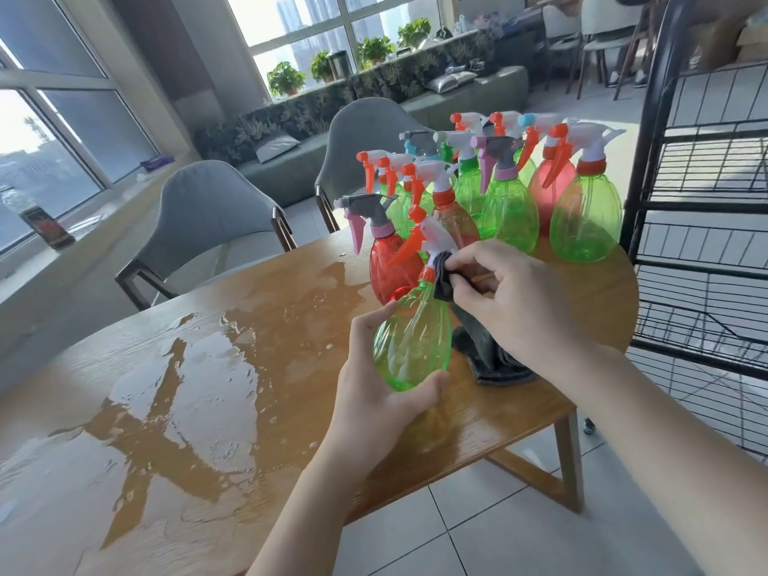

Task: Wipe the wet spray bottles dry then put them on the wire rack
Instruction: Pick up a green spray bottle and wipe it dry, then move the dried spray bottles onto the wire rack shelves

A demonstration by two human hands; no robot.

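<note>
Head view, frame centre: green bottle (pixel 411 342) is gripped by left hand (pixel 374 392) while grey cloth (pixel 444 276), pinched by right hand (pixel 511 297), is best worked around the neck.

Green bottle (pixel 411 347) w/ orange collar, white head; grey cloth (pixel 486 351); red bottle (pixel 390 264), pink trigger; black rack (pixel 702 209); grey chairs (pixel 208 214).

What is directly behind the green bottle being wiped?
A red bottle with a grey-pink sprayer stands behind the held green bottle, other bottles beyond. Its lower right is covered.
</note>
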